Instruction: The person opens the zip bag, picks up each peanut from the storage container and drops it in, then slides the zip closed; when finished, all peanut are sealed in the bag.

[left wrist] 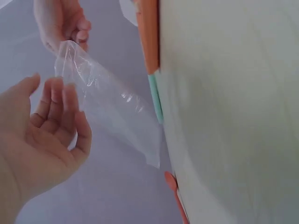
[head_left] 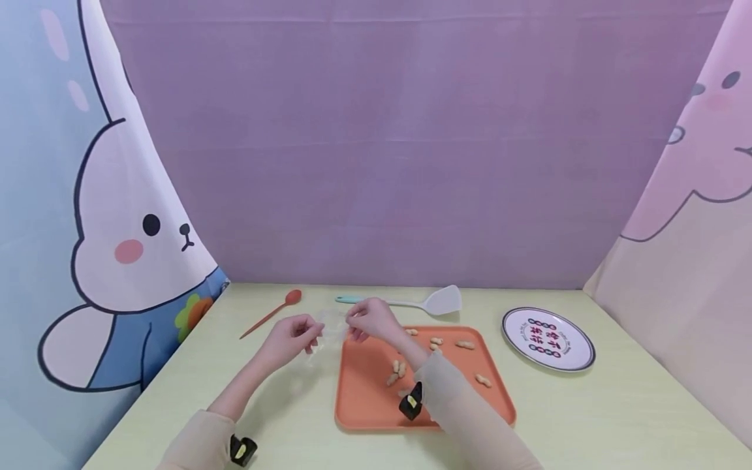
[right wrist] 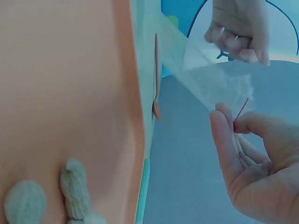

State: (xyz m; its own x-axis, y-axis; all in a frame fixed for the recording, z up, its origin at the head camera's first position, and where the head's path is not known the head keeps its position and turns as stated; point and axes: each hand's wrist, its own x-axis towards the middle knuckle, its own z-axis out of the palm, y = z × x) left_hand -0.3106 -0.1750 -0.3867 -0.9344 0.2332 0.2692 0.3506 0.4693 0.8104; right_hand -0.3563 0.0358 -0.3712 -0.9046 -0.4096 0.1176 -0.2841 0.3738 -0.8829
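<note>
A clear plastic bag (left wrist: 114,100) with a red line along its mouth hangs between the two hands, above the table. My right hand (head_left: 376,320) pinches the bag's top edge between thumb and fingers. The left hand (left wrist: 51,135) is beside the mouth, its fingers loosely bent and its thumb apart from them; the fingertips overlap the bag's edge in the left wrist view. Below and to the right lies an orange tray (head_left: 364,405) with several peanuts (head_left: 465,344) scattered on it. The right forearm covers part of the tray.
A red spoon (head_left: 276,312) lies at the back left of the table. Behind the tray is a white spatula (head_left: 442,301) with a turquoise handle end. An oval white plate (head_left: 529,359) with a dark rim sits at the right. A purple cloth (head_left: 376,163) hangs behind the table.
</note>
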